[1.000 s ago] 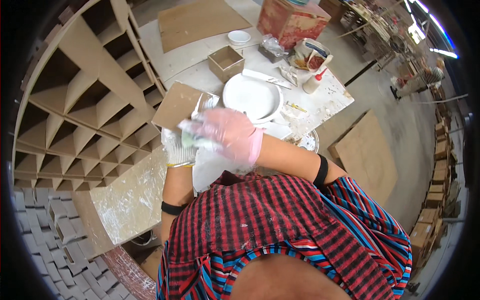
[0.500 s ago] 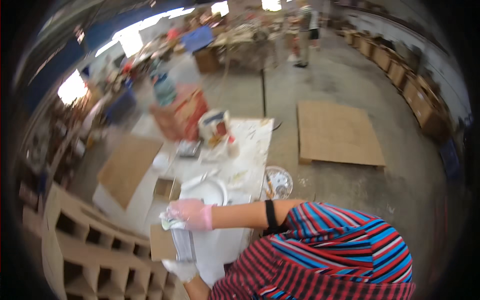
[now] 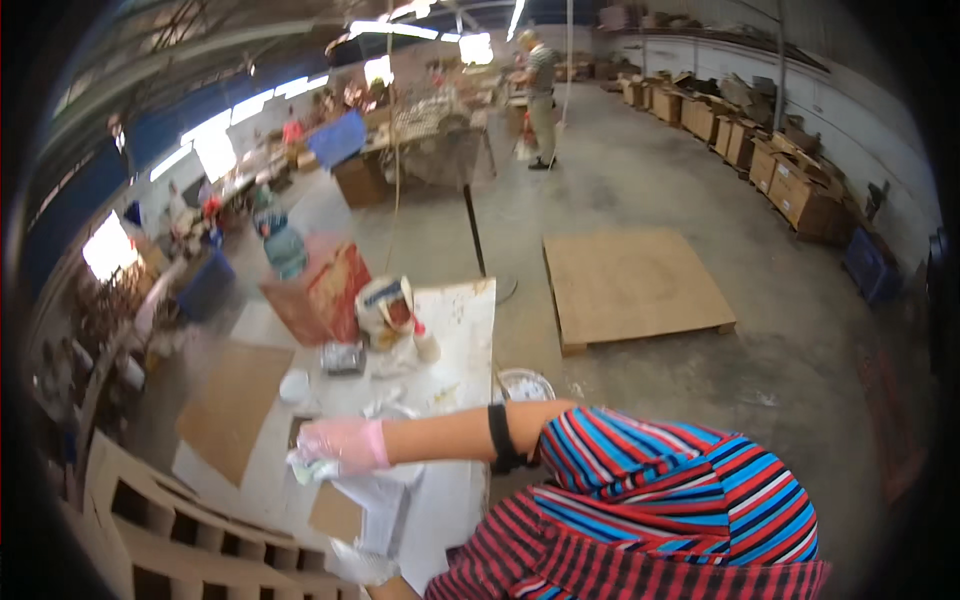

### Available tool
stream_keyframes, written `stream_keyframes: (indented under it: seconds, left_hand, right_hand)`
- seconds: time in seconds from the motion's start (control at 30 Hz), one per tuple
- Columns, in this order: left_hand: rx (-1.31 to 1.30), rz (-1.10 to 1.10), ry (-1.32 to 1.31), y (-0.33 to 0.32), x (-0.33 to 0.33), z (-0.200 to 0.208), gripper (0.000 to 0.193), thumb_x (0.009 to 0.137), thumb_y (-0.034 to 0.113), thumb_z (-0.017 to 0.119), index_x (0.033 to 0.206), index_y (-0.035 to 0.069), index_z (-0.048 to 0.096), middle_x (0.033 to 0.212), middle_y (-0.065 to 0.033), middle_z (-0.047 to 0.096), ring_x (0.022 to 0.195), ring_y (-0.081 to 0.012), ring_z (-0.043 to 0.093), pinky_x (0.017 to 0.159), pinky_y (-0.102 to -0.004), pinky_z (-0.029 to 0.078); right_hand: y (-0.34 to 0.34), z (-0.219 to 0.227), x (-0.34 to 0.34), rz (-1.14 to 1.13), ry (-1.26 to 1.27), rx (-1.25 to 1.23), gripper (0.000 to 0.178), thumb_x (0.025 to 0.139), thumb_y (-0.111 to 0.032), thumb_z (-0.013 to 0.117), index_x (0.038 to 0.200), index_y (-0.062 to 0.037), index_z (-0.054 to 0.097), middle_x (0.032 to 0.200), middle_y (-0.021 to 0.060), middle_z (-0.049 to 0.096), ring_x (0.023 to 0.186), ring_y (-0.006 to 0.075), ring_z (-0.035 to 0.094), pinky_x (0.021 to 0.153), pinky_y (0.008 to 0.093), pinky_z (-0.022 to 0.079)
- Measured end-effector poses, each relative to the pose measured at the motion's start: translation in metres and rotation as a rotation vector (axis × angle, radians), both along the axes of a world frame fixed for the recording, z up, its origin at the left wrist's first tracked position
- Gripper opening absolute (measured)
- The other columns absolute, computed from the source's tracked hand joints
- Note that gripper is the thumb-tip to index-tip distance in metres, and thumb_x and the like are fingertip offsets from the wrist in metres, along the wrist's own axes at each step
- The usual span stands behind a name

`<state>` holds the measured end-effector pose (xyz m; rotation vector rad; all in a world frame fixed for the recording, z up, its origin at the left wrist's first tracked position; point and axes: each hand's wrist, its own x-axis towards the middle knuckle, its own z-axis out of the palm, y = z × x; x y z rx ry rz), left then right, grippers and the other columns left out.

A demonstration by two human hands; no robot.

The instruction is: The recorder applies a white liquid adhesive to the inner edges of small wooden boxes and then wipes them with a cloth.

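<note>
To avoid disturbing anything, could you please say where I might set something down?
The table's far right corner looks bare, between the white bag and the edge; so does the brown sheet left of the white bowl. Around the pink-gloved right hand it is crowded.

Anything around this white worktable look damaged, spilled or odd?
The large red box looks worn, with pale patches breaking up its colour. The flat white worktable shows brownish stains near its far right corner.

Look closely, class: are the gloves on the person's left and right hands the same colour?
No, the right hand is gloved in pink, while the left hand is gloved in white.
</note>
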<state>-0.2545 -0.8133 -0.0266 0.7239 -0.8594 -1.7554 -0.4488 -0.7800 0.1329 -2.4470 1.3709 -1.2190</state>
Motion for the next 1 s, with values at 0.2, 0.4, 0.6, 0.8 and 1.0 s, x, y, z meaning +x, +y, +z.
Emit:
stream_keyframes:
  seconds: [0.2, 0.4, 0.6, 0.8, 1.0]
  left_hand:
    - [0.180, -0.461, 0.606, -0.004, 0.001, 0.010, 0.056, 0.092, 0.042, 0.031, 0.130, 0.002, 0.039, 0.123, -0.0164, 0.051, 0.105, -0.0327, 0.054, 0.088, -0.0489, 0.047]
    - [0.316, -0.062, 0.334, 0.029, 0.003, 0.056, 0.045, 0.094, 0.032, 0.031, 0.128, 0.005, 0.042, 0.120, -0.0156, 0.053, 0.101, -0.0294, 0.057, 0.083, -0.0450, 0.051]
    - [0.252, -0.317, 0.539, 0.041, 0.025, 0.057, 0.042, 0.095, 0.030, 0.032, 0.127, 0.006, 0.043, 0.118, -0.0144, 0.053, 0.099, -0.0277, 0.058, 0.083, -0.0429, 0.051]
    - [-0.297, -0.095, -0.164, 0.037, 0.034, 0.035, 0.049, 0.090, 0.044, 0.042, 0.119, 0.004, 0.048, 0.109, -0.0111, 0.057, 0.098, -0.0260, 0.058, 0.084, -0.0385, 0.050]
    - [0.023, -0.163, 0.186, 0.037, 0.026, 0.037, 0.046, 0.090, 0.042, 0.043, 0.119, 0.006, 0.048, 0.109, -0.0110, 0.057, 0.098, -0.0251, 0.058, 0.084, -0.0374, 0.050]
  right_hand:
    - [0.062, -0.026, -0.008, 0.184, 0.303, 0.030, 0.048, 0.075, -0.018, 0.069, 0.120, -0.0198, 0.054, 0.115, 0.0105, 0.054, 0.102, 0.0298, 0.054, 0.085, 0.0388, 0.045]
    - [-0.006, 0.008, 0.006, 0.006, -0.171, 0.158, 0.034, 0.081, -0.017, 0.064, 0.114, -0.0142, 0.060, 0.106, 0.0088, 0.060, 0.095, 0.0263, 0.059, 0.085, 0.0314, 0.046]
    - [0.055, -0.008, 0.035, 0.255, 0.270, -0.200, 0.036, 0.080, -0.024, 0.064, 0.116, -0.0212, 0.059, 0.112, 0.0040, 0.058, 0.098, 0.0241, 0.057, 0.084, 0.0346, 0.048]
    - [0.013, 0.007, 0.049, 0.198, 0.132, -0.042, 0.042, 0.080, -0.028, 0.063, 0.121, -0.0247, 0.056, 0.109, 0.0050, 0.059, 0.093, 0.0250, 0.058, 0.082, 0.0364, 0.049]
    - [0.031, -0.004, 0.052, 0.340, 0.125, -0.197, 0.046, 0.081, -0.028, 0.063, 0.125, -0.0226, 0.052, 0.104, 0.0070, 0.060, 0.091, 0.0270, 0.058, 0.081, 0.0375, 0.048]
